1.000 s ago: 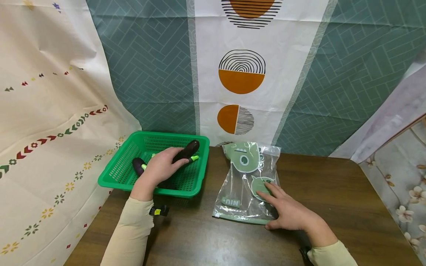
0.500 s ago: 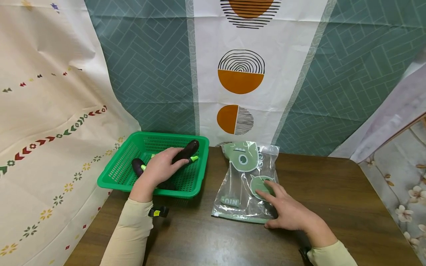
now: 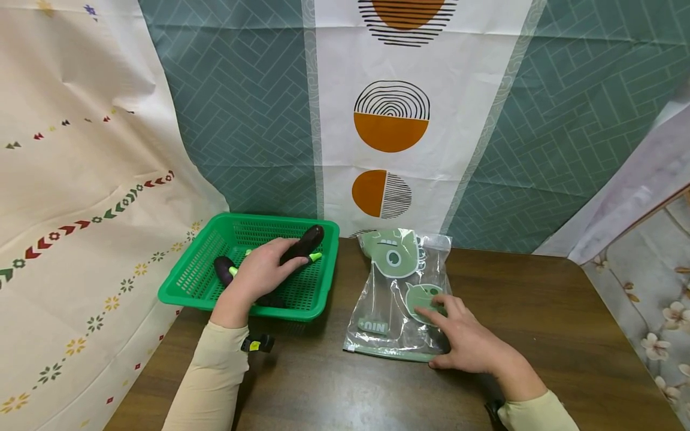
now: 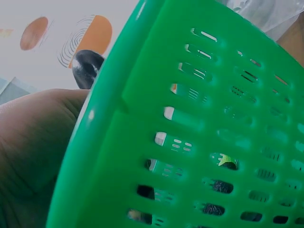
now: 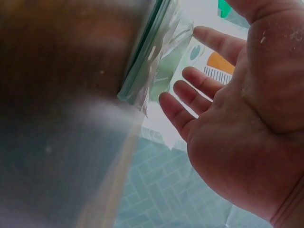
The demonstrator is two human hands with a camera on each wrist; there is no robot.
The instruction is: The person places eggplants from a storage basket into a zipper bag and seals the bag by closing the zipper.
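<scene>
A teal-and-white printed curtain point(image 3: 248, 120) is hanging across the far side, and a cream patterned cloth point(image 3: 91, 149) is draping down the left. A flowered cloth point(image 3: 663, 311) is showing at the right. The brown wooden table point(image 3: 323, 389) is spreading between them. On its left part, a green slotted plastic basket point(image 3: 269, 219) is standing upright, with its far rim close to the curtain. Just right of the basket, a transparent zip bag point(image 3: 385, 305) is lying flat, bearing pale green cartoon prints point(image 3: 396, 257); its green zip strip point(image 3: 390, 355) is running along the near edge.

The left hand point(image 3: 261, 269) is reaching over the basket's near rim and gripping a dark purple eggplant point(image 3: 309, 239), with the thumb on the near side and the fingers curling over the far side. The right hand point(image 3: 463, 335) is holding nothing; its fingers are spreading loosely, slightly bent, over the bag's right near part, with the thumb beside the zip strip. Whether the fingertips are touching the plastic, I cannot tell.

The gripped eggplant is lying slantwise inside the basket, its rounded end pointing far and right. A second eggplant point(image 3: 222, 270) is resting at the basket's left, partly hidden by the hand. Smallest of all, a bright green stem point(image 3: 315, 257) is poking out to the right, just beyond the left thumb.
</scene>
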